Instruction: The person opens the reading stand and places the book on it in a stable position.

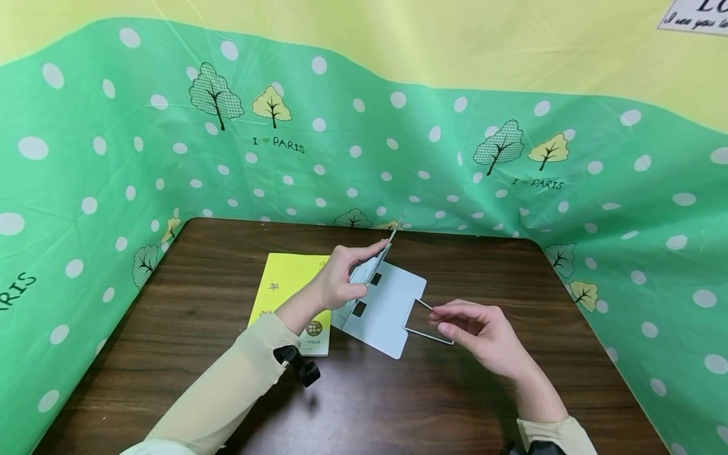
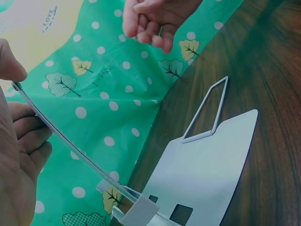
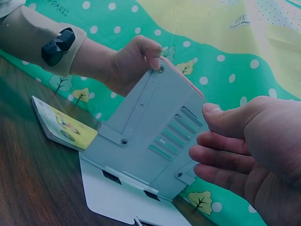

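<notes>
A light grey metal book stand has its flat base plate [image 1: 392, 309] on the table and its slotted back panel [image 3: 150, 113] raised at a slant. My left hand [image 1: 341, 278] pinches the panel's upper edge, thumb on one face and fingers on the other, as the left wrist view shows. From the base's right end a bent wire loop [image 2: 220, 106] sticks out. My right hand [image 1: 483, 335] hovers above that loop with fingers loosely bent. The left wrist view shows it apart from the wire, holding nothing. Metal arms with screws [image 3: 124, 141] lie along the panel.
A yellow book [image 1: 290, 278] lies on the dark wooden table [image 1: 199, 303] to the left, partly behind my left forearm and beside the stand. Green and yellow patterned cloth [image 1: 352, 170] hangs around the table's back and sides.
</notes>
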`<state>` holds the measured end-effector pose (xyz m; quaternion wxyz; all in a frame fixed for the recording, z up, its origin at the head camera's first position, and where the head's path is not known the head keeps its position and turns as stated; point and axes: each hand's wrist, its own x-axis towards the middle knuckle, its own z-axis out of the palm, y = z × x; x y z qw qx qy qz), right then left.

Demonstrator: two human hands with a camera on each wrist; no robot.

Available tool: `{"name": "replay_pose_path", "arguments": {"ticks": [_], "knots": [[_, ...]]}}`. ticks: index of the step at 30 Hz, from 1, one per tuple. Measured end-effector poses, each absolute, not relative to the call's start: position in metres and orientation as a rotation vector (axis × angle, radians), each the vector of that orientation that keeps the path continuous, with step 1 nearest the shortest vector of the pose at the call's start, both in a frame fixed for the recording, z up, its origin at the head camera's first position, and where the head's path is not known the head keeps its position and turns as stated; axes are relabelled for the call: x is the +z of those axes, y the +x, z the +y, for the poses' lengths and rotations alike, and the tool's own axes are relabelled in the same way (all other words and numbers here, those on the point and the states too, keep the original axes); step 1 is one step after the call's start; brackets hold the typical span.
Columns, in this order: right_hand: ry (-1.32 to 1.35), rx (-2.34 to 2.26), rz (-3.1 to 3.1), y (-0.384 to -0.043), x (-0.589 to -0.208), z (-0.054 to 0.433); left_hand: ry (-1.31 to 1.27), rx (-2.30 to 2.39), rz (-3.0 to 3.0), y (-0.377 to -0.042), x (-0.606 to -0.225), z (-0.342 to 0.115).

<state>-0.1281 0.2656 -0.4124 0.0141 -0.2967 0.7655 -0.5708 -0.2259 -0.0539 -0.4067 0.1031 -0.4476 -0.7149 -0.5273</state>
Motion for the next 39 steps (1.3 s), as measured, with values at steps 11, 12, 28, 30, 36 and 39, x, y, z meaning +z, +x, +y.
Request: {"name": "replay_pose_path", "arguments": {"ticks": [11,12,28,30,36,39], "knots": [[-0.924,-1.778,2.403,-0.129,-0.417,0.264,-1.333,-1.716,-2.023,-0.235,-0.413,-0.057],[-0.917,-1.780,2.400,-0.129,-0.416,0.264,-1.336,-1.720,-2.010,-0.237,-0.413,-0.057],[-0.910,-1.800,2.388,-0.129,-0.421,0.266,-1.454,-1.785,-1.903,-0.252,-0.413,-0.057],[-0.904,-1.797,2.397,-0.129,-0.421,0.266,-1.470,-1.795,-1.909,-0.254,-0.413,-0.057],[-0.870,-1.802,2.410,-0.130,-0.423,0.267,-1.502,-1.804,-1.939,-0.258,-0.411,-0.058],[-0.825,-1.808,2.430,-0.129,-0.425,0.267,-1.512,-1.797,-1.955,-0.260,-0.410,-0.059]]}}
